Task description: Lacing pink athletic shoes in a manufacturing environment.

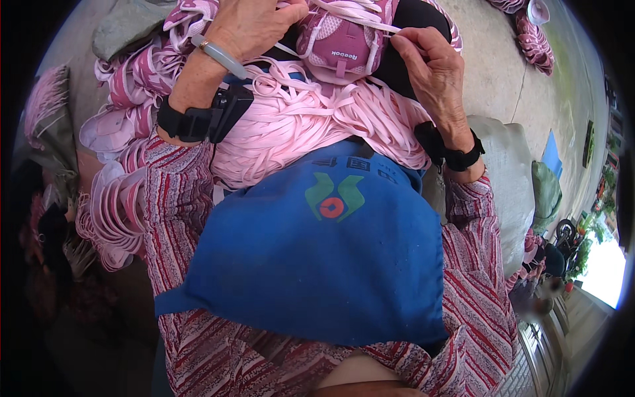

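Note:
A pink-and-mauve shoe upper (341, 45) sits between my knees at the top of the view, its pale shoelace (360, 14) running across it. My right hand (431, 69) is at its right side, thumb and forefinger pinched on one lace end. To the left, my left hand (254, 25) has its fingers closed near the top edge, with a pale strip of lace at the fingertips; part of that grip is cut off. Below the shoe upper, a thick heap of loose pale pink laces (284, 122) lies over my lap and the blue apron (317, 264).
Strings of stacked pink shoe uppers (122, 205) lie along my left side. A grey-green sack (129, 30) is at the upper left. A whitish sack (499, 178) stands at my right. More pink uppers (534, 43) lie on the concrete floor (489, 79).

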The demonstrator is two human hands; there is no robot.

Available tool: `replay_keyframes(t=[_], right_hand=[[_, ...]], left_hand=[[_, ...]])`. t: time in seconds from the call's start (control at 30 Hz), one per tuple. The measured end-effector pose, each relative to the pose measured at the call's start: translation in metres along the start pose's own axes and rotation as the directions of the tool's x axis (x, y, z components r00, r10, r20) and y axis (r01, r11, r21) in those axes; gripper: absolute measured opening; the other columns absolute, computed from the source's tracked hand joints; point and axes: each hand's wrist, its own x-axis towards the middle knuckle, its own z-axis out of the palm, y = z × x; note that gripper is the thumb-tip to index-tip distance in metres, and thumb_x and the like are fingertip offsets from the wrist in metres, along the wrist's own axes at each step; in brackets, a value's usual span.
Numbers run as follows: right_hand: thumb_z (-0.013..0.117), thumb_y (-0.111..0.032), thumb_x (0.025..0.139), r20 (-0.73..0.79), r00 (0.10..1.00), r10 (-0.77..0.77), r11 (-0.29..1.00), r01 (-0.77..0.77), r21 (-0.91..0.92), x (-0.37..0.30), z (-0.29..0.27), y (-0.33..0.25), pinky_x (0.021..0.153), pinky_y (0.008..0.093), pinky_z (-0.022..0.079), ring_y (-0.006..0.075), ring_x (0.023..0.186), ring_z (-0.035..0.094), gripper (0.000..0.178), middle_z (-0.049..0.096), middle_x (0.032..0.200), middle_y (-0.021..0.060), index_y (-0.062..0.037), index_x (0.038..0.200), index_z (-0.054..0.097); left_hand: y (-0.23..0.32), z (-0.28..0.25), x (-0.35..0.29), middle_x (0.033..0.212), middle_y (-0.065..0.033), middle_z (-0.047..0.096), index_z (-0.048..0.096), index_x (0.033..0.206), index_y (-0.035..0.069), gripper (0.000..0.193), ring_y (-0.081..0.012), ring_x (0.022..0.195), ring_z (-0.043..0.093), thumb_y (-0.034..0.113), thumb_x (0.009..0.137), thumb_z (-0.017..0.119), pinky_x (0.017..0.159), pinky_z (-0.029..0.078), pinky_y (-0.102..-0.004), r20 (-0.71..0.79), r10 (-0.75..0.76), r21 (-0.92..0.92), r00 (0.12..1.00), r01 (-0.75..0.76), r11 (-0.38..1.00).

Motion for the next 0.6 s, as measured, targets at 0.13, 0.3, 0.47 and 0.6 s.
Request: replay_keyframes(t=[0.13,0.3,0.47,0.6], right_hand=[[0.067,-0.015,0.09,-0.018,0.999,0.049,0.997,-0.048,0.056,0.006,0.002,0.001,0.068,0.0201,0.048,0.007,0.074,0.059,0.014,0.066,0.079,0.0009,-0.0026,0.097,0.069],[0.067,-0.02,0.09,0.071,0.974,0.213,0.969,-0.22,0.11,0.009,-0.001,0.005,0.053,0.0175,0.04,0.0021,0.061,0.05,0.017,0.06,0.071,-0.0053,-0.0056,0.098,0.072],[0.068,-0.021,0.09,0.033,0.987,0.156,0.971,-0.159,0.176,0.007,0.002,-0.002,0.048,0.0168,0.036,0.001,0.058,0.046,0.018,0.058,0.069,-0.0065,-0.0057,0.098,0.072],[0.07,-0.019,0.088,0.02,0.984,0.175,0.976,-0.176,0.131,0.005,-0.003,-0.009,0.063,0.0203,0.049,0.0065,0.069,0.061,0.017,0.068,0.077,0.0025,-0.0033,0.095,0.071]], left_hand=[[0.005,-0.006,0.005,0.063,-0.0146,0.06,0.066,0.078,-0.002,0.018,-0.0269,0.058,0.059,0.014,0.079,0.061,0.054,0.044,-0.0353,0.069,-0.069,-0.002,0.995,0.069,0.998],[-0.005,-0.007,0.006,0.059,-0.0116,0.058,0.068,0.081,-0.002,0.021,-0.0161,0.056,0.056,0.017,0.082,0.062,0.052,0.042,-0.0313,0.211,-0.261,-0.144,0.942,0.294,0.945],[-0.005,-0.01,0.002,0.058,-0.006,0.056,0.068,0.084,-0.002,0.022,-0.011,0.056,0.051,0.019,0.084,0.063,0.051,0.04,-0.0285,0.151,-0.176,-0.141,0.973,0.197,0.97],[-0.008,-0.006,0.004,0.06,-0.0043,0.056,0.068,0.087,-0.002,0.023,-0.01,0.058,0.051,0.02,0.084,0.063,0.052,0.04,-0.0276,0.274,-0.309,-0.213,0.911,0.371,0.904]])
